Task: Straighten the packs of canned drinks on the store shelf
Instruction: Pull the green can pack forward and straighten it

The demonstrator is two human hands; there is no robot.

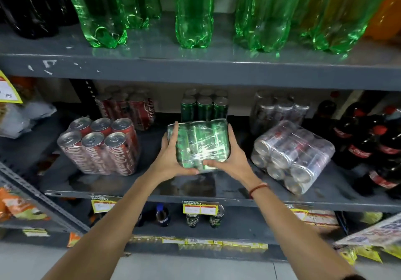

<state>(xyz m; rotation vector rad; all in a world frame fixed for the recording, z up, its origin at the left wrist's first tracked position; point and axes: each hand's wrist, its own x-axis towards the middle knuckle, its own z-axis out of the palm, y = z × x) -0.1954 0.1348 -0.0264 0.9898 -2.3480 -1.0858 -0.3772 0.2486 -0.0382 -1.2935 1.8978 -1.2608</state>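
A shrink-wrapped pack of green cans (200, 142) lies tilted on its side at the middle of the grey shelf (227, 195). My left hand (171, 156) grips its left side and my right hand (227, 158) grips its right side and lower edge. Behind it an upright green can pack (204, 108) stands. To the left, a red cola can pack (99, 147) stands upright, slightly turned, with another red pack (128, 108) behind it. To the right, a silver can pack (293, 156) lies on its side, and another silver pack (280, 110) stands behind it.
Dark cola bottles (373, 149) crowd the shelf's right end. Green plastic bottles (195, 12) line the shelf above, with black bottles (32, 8) at its left. Yellow price tags (200, 207) hang on the shelf's front edge. Snack bags (19, 208) sit at the lower left.
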